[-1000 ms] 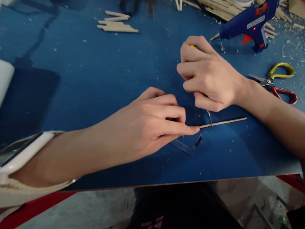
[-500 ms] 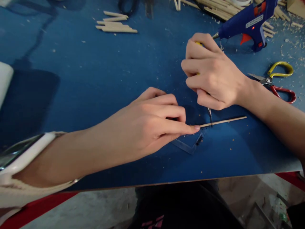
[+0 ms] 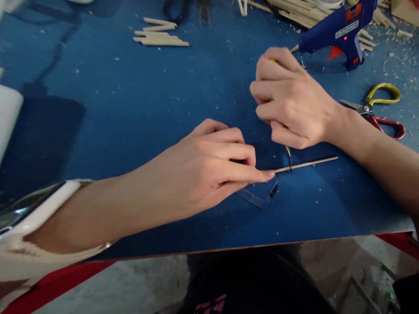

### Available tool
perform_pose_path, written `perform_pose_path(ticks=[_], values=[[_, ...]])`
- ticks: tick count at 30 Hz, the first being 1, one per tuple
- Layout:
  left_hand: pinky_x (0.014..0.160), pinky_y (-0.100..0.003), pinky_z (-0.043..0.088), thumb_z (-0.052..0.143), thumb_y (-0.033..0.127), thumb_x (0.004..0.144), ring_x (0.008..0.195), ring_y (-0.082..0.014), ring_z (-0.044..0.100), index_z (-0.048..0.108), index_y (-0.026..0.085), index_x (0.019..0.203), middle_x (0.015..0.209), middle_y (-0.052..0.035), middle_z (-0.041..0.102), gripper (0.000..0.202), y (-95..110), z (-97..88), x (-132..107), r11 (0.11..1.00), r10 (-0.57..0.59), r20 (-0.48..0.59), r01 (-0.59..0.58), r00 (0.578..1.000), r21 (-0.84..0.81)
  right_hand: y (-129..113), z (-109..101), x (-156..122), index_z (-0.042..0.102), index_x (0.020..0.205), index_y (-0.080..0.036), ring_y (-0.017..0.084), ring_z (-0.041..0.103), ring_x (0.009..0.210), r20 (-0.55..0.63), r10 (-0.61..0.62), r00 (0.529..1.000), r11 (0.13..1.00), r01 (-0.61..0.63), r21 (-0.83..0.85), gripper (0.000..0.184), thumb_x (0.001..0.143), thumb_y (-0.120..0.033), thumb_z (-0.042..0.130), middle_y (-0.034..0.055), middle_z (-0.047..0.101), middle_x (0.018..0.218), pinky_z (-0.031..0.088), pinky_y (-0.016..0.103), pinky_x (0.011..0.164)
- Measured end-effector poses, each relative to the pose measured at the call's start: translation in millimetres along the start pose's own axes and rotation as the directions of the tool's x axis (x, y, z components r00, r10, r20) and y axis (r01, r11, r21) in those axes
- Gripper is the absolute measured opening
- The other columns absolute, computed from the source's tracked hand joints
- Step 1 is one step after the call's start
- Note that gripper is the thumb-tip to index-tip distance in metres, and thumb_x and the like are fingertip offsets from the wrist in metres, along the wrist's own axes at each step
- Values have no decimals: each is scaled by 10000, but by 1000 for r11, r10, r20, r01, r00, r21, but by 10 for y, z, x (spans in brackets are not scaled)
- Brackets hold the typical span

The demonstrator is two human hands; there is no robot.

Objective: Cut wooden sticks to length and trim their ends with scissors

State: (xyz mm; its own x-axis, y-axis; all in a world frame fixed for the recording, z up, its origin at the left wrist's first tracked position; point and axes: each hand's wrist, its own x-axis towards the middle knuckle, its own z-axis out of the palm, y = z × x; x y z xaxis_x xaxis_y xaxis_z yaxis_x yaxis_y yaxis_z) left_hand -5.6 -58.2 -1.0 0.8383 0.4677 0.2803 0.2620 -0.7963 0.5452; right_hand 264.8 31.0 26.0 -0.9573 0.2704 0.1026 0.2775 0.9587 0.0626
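Note:
My left hand (image 3: 209,168) lies low over the blue table. Its index fingertip presses the near end of a thin wooden stick (image 3: 314,163), and the other fingers curl under. My right hand (image 3: 291,98) is closed around a craft knife (image 3: 288,152); bits of yellow handle show between the fingers. The knife's thin metal blade points down and touches the stick just right of my left fingertip. Most of the handle is hidden in my fist. A clear plastic angle piece (image 3: 258,200) lies flat just below the stick, partly under my left hand.
A blue glue gun (image 3: 340,37) with a lit red light stands beyond my right hand. Scissors (image 3: 368,109) with yellow and red handles lie by my right forearm. Several cut sticks (image 3: 160,40) sit at the back, with a larger stick pile (image 3: 301,13) at back right.
The view has shifted very slightly. Both hands, the knife and the stick keep nearly the same places relative to each other.

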Motion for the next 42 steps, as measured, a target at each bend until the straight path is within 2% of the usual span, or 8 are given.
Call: perform_pose_path(ticks=[5,10,14,19,22,28,37,42], values=[[973,-474,433,539,223,1283,918,-253,675,868,350,1353,1009,2,842,360,-9,8,-6,1000,-4,11,3,1000,12,37,-5,4,628,767,-240,299,625,1136,-22,-7,1000,999,6,-31,301,1019,-170,479,60,668,938,548,634,1146],[996,-465,456,545,230,1287,983,-261,700,871,330,1344,1040,-7,841,345,20,-3,13,1000,7,32,-8,999,26,64,-65,-37,589,765,-204,293,659,1057,-242,-62,968,998,59,-21,374,1084,-194,394,59,592,898,578,648,1058],[980,-462,447,550,170,1271,1030,-276,690,878,246,1344,1056,-34,832,345,48,-11,32,999,29,32,-30,999,37,-64,-230,-105,669,887,-178,313,679,1129,-309,126,943,989,-142,-32,721,1273,-503,153,85,629,975,574,651,1102],[954,-443,416,578,177,1262,1006,-276,663,892,266,1332,1048,-26,834,334,4,-2,70,999,35,63,-36,997,23,-275,-470,-366,698,1165,-230,342,669,1124,-88,250,964,968,-246,56,517,1131,-741,625,136,696,1190,575,563,1050],[955,-441,400,576,162,1253,982,-266,656,892,262,1340,1081,-31,837,342,-29,-5,100,998,61,76,-63,995,20,-436,-485,-585,677,1256,-207,314,668,1043,-63,254,965,963,-247,104,468,1134,-659,696,141,729,1179,552,495,894],[947,-426,456,600,137,1191,939,-238,680,910,270,1161,1022,-33,814,339,-48,-42,139,996,82,68,-83,994,10,-895,-340,-739,798,1289,-226,140,466,625,-139,34,990,998,-26,61,200,1214,-182,619,-46,667,801,323,341,621],[1020,-448,520,613,77,1109,953,-239,723,869,253,984,1042,-40,832,335,-15,-227,114,997,65,124,-60,990,-37,-1073,-387,-776,752,856,-193,144,482,650,-61,60,996,996,-56,69,339,1187,-228,691,-16,651,782,366,351,629],[968,-468,539,566,132,1144,926,-256,708,797,248,875,979,-49,813,372,-15,-254,110,999,43,163,-41,986,-13,-960,-449,-857,692,838,-207,136,449,642,-6,78,997,980,-76,183,324,1159,-244,729,-5,705,870,377,362,647]])
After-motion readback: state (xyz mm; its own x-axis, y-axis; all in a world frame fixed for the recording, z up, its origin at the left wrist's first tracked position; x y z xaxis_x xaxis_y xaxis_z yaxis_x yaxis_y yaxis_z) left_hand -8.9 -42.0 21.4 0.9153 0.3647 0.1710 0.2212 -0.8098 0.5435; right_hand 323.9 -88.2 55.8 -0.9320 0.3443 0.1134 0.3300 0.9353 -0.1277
